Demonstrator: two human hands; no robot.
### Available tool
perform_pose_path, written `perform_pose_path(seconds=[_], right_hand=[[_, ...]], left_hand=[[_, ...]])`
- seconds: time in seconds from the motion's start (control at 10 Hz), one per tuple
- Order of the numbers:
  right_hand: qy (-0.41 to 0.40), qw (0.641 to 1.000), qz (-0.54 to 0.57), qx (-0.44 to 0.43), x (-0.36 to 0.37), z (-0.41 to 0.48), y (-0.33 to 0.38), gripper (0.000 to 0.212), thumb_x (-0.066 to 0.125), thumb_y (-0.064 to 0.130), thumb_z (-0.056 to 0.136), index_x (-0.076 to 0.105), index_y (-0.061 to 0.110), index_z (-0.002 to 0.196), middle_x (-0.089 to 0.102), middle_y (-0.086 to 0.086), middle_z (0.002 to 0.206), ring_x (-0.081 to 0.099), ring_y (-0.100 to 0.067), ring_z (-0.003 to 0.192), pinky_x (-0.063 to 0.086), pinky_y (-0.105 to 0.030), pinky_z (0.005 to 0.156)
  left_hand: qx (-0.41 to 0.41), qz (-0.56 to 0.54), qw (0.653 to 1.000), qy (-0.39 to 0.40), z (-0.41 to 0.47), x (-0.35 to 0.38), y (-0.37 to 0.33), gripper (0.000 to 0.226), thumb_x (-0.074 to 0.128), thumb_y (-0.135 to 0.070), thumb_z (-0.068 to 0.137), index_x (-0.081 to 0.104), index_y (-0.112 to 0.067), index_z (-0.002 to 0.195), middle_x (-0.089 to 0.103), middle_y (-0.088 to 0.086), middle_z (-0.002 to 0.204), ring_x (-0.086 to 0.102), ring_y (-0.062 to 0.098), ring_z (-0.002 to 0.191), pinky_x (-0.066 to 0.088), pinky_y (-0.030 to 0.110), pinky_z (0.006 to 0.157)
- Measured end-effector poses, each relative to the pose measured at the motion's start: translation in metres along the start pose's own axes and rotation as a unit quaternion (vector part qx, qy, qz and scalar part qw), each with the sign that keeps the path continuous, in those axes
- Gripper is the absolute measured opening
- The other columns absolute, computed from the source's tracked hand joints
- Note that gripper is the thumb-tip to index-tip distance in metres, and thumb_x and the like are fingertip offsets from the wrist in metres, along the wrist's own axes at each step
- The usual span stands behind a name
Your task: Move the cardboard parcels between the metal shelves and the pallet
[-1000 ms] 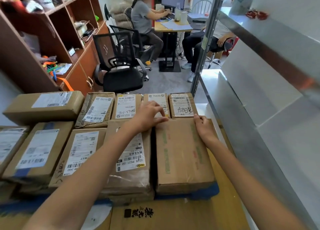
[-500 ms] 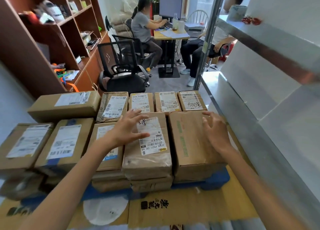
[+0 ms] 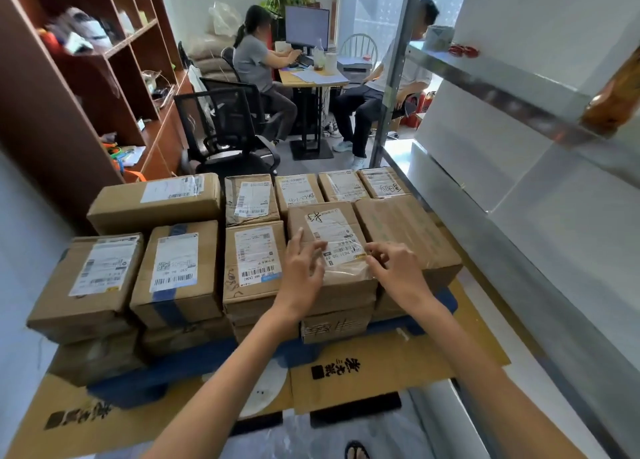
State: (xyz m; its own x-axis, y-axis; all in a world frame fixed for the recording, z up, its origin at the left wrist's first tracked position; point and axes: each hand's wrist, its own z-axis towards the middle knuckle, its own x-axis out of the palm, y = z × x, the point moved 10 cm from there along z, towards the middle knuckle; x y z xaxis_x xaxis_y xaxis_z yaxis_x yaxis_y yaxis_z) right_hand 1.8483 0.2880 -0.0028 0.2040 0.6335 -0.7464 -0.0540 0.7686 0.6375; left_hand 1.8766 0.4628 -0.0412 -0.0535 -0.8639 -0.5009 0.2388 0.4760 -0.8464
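Several taped cardboard parcels with white labels are stacked on a blue pallet [image 3: 194, 361]. In the front row a labelled parcel [image 3: 325, 226] wrapped in clear tape sits between a parcel on its left [image 3: 254, 261] and a plain brown parcel [image 3: 401, 226] on its right. My left hand [image 3: 304, 271] lies at this parcel's left front corner with straight fingers. At its right front corner hovers my right hand [image 3: 398, 268], fingers loosely bent and holding nothing. The metal shelves [image 3: 485, 216] run along the right.
Flattened cardboard sheets [image 3: 363, 368] lie on the floor under the pallet. A black office chair [image 3: 228, 136] stands behind the parcels. Two people sit at a desk [image 3: 311, 78] further back. A wooden bookcase [image 3: 86, 78] lines the left wall.
Both hands have drawn back from the far edges of the parcels to the near corners of the labelled parcel. The camera has pulled back and risen.
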Motion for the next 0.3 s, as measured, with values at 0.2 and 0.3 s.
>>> perform_pose_path(seconds=[0.2, 0.3], right_hand=[[0.017, 1.000, -0.020, 0.017, -0.005, -0.017, 0.007, 0.035, 0.059, 0.015, 0.091, 0.059, 0.014, 0.127, 0.062, -0.006, 0.119, 0.051, -0.018, 0.112, 0.038, -0.022, 0.093], [-0.018, 1.000, -0.004, -0.007, -0.030, -0.029, 0.026, 0.030, 0.059, 0.017, 0.092, 0.061, 0.019, 0.122, 0.063, -0.001, 0.121, 0.053, -0.016, 0.113, 0.037, -0.019, 0.093]], left_hand=[[-0.007, -0.005, 1.000, -0.030, -0.004, 0.008, -0.009, 0.033, 0.051, -0.011, 0.096, 0.055, -0.016, 0.129, 0.014, 0.006, 0.159, 0.016, 0.021, 0.147, 0.020, 0.039, 0.120], [0.000, 0.049, 0.999, -0.003, -0.002, -0.005, -0.015, 0.038, 0.050, -0.015, 0.097, 0.049, -0.017, 0.135, 0.013, 0.009, 0.159, 0.004, 0.026, 0.149, 0.013, 0.048, 0.120]])
